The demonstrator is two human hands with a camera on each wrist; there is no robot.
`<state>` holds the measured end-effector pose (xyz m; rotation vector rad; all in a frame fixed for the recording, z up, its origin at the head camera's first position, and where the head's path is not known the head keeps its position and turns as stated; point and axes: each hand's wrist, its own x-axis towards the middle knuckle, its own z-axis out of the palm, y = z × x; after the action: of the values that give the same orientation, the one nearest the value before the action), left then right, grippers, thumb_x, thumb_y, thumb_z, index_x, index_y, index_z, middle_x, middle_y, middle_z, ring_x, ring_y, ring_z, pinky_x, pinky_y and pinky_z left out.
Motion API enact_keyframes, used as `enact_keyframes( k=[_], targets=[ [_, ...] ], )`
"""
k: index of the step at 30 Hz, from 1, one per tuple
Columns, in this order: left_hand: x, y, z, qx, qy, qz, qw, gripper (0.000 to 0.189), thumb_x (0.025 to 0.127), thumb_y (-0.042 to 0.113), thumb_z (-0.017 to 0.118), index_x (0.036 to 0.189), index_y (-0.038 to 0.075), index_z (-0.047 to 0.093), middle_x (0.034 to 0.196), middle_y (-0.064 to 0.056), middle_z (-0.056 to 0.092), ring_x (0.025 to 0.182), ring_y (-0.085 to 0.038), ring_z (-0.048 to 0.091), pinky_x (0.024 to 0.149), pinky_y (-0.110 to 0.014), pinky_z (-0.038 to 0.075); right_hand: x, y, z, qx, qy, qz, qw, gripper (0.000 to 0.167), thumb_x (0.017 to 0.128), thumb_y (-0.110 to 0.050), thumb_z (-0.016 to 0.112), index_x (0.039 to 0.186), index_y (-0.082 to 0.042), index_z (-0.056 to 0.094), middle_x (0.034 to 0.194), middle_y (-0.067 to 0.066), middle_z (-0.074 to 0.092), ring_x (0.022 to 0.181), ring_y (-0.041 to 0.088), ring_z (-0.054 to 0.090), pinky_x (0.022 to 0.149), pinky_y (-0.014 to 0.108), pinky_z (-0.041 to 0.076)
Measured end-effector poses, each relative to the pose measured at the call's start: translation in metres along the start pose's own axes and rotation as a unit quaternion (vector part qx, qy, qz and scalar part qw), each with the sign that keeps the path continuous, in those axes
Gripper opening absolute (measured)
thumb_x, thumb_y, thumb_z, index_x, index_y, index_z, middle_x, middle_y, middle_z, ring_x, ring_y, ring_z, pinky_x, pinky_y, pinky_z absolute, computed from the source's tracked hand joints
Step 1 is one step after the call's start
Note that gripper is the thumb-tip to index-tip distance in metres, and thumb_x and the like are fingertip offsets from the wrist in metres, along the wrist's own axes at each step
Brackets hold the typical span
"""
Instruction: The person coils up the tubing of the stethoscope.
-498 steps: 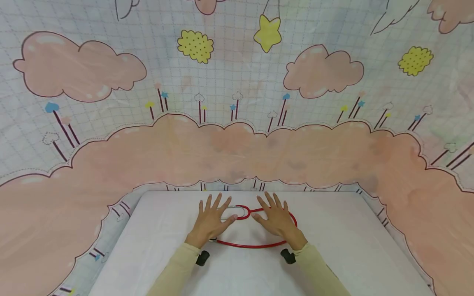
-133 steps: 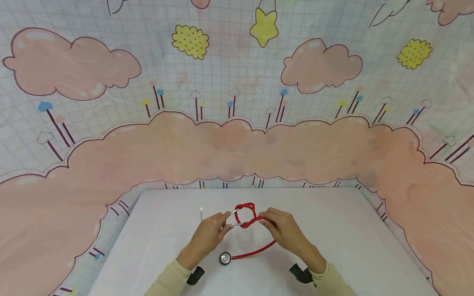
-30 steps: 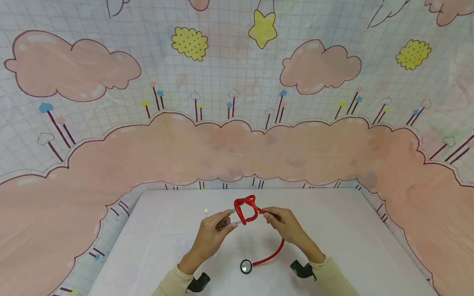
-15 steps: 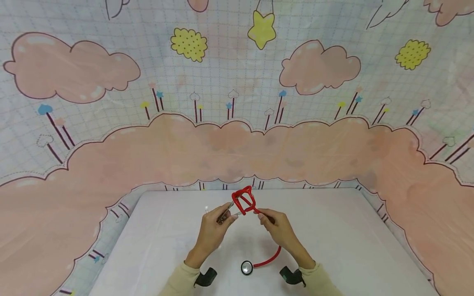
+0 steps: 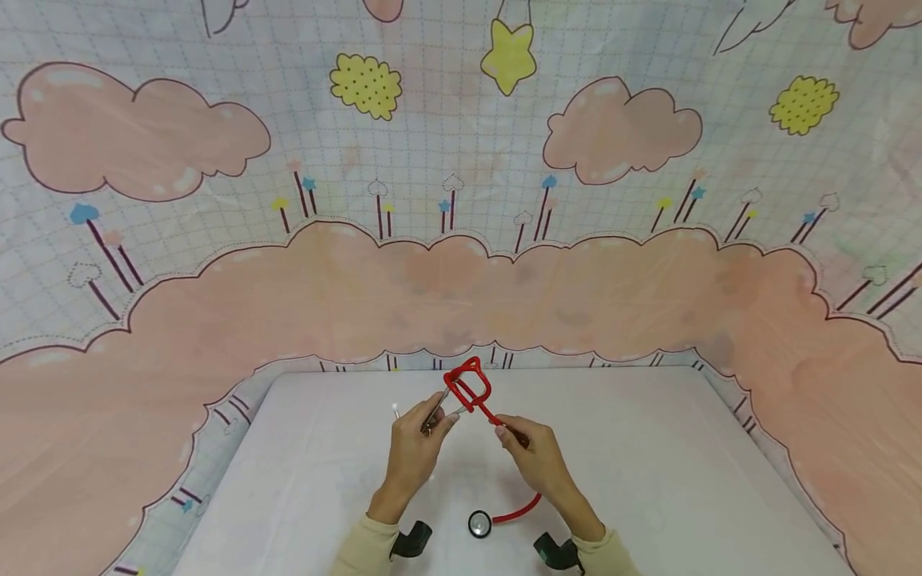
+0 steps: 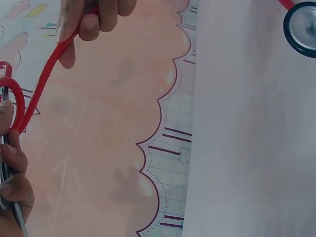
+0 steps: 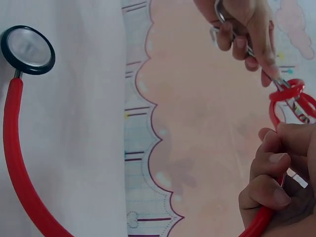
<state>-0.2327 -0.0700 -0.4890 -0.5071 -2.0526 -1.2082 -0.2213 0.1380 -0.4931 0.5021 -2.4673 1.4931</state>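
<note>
A stethoscope with red tubing (image 5: 489,412) is held up between both hands above the white table. My left hand (image 5: 414,450) grips its metal ear tubes, seen also as silver tubes in the right wrist view. Beyond the fingers the red tube makes a knotted loop (image 5: 468,384) around the tubes. My right hand (image 5: 539,456) pinches the tube just below that loop, its fingers curled round it in the right wrist view. From there the tube hangs down to the round chest piece (image 5: 479,524), low over or on the table; I cannot tell which.
The white table (image 5: 648,448) spreads under the hands. A patterned cloth (image 5: 547,304) with clouds and stars rises behind it and along its sides. Black wrist mounts (image 5: 413,540) sit under both wrists.
Earlier the stethoscope lay on the table under spread hands; then both hands took hold and the tube was looped. In the last second the loop has risen and shifted left, and the right hand moved left.
</note>
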Motion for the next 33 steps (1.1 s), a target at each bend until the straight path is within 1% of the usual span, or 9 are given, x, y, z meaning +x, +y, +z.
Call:
enact_keyframes(
  k=[6,11,15,18,22,25,29,32,33],
  targets=[
    [0.0,0.0,0.004,0.022,0.007,0.007,0.9997,0.035,0.081,0.009,0.079,0.112,-0.004,0.069,0.073,-0.001,0.06,0.062,-0.002,0.048,0.052,-0.012,0.04,-0.003,-0.004,0.001,-0.004,0.007,-0.009,0.9999,0.021,0.095,-0.014,0.065,0.113,-0.008,0.072,0.079,-0.005,0.063,0.064,0.005,0.051,0.053,0.019,0.045],
    [-0.003,-0.003,0.005,0.047,0.001,0.018,0.9987,0.036,0.08,0.008,0.08,0.112,-0.005,0.068,0.073,0.0,0.059,0.062,-0.001,0.047,0.051,-0.011,0.038,-0.005,-0.007,0.001,-0.007,0.005,-0.011,0.9999,0.021,0.095,-0.014,0.065,0.113,-0.007,0.072,0.079,-0.001,0.064,0.063,0.003,0.05,0.052,0.019,0.044],
    [-0.006,-0.006,0.005,0.07,-0.002,0.026,0.9972,0.036,0.079,0.008,0.08,0.112,-0.003,0.068,0.073,0.001,0.058,0.061,0.0,0.045,0.051,-0.01,0.036,-0.006,-0.008,0.001,-0.007,0.0,-0.013,0.9999,0.021,0.095,-0.015,0.065,0.112,-0.006,0.072,0.078,0.002,0.064,0.063,0.003,0.049,0.052,0.019,0.043],
    [-0.008,-0.008,0.005,0.083,-0.001,0.033,0.996,0.036,0.079,0.009,0.081,0.111,-0.001,0.069,0.073,0.002,0.058,0.061,-0.001,0.045,0.051,-0.01,0.036,-0.006,-0.009,0.002,-0.009,-0.001,-0.009,0.9999,0.019,0.094,-0.013,0.065,0.111,-0.007,0.073,0.076,-0.001,0.062,0.062,0.003,0.049,0.052,0.018,0.042],
    [-0.012,-0.012,0.006,0.092,0.004,0.039,0.9949,0.038,0.078,0.009,0.082,0.111,-0.003,0.069,0.072,0.003,0.058,0.061,-0.001,0.045,0.051,-0.01,0.035,-0.008,-0.009,0.004,-0.018,-0.005,-0.002,0.9998,0.018,0.094,-0.013,0.066,0.11,-0.008,0.073,0.073,-0.006,0.058,0.062,0.003,0.048,0.052,0.017,0.041],
    [-0.015,-0.014,0.006,0.093,0.01,0.045,0.9946,0.039,0.076,0.007,0.082,0.111,-0.005,0.069,0.073,0.002,0.058,0.061,-0.001,0.045,0.051,-0.009,0.034,-0.009,-0.01,0.005,-0.021,-0.007,-0.003,0.9997,0.019,0.094,-0.013,0.066,0.11,-0.008,0.074,0.073,-0.007,0.059,0.061,0.003,0.047,0.051,0.017,0.041],
    [-0.019,-0.016,0.006,0.091,0.014,0.038,0.995,0.039,0.076,0.007,0.082,0.111,-0.005,0.069,0.073,0.002,0.059,0.061,-0.002,0.046,0.052,-0.008,0.034,-0.009,-0.009,0.008,-0.024,-0.011,-0.022,0.9994,0.019,0.094,-0.014,0.065,0.11,-0.006,0.074,0.072,-0.007,0.059,0.061,0.002,0.046,0.05,0.017,0.04],
    [-0.021,-0.016,0.007,0.093,0.009,0.026,0.9953,0.039,0.077,0.008,0.082,0.112,-0.004,0.068,0.073,0.002,0.059,0.061,-0.001,0.046,0.052,-0.008,0.034,-0.009,-0.006,0.01,-0.028,-0.014,-0.033,0.999,0.019,0.095,-0.015,0.065,0.109,-0.005,0.073,0.072,-0.006,0.059,0.06,0.001,0.045,0.05,0.017,0.039],
    [-0.022,-0.016,0.006,0.092,0.008,0.024,0.9955,0.04,0.077,0.008,0.082,0.112,-0.004,0.068,0.073,0.002,0.059,0.061,-0.001,0.046,0.052,-0.008,0.034,-0.009,-0.006,0.01,-0.029,-0.015,-0.031,0.999,0.019,0.095,-0.015,0.065,0.109,-0.006,0.074,0.072,-0.007,0.059,0.06,0.0,0.044,0.05,0.017,0.039]
  ],
)
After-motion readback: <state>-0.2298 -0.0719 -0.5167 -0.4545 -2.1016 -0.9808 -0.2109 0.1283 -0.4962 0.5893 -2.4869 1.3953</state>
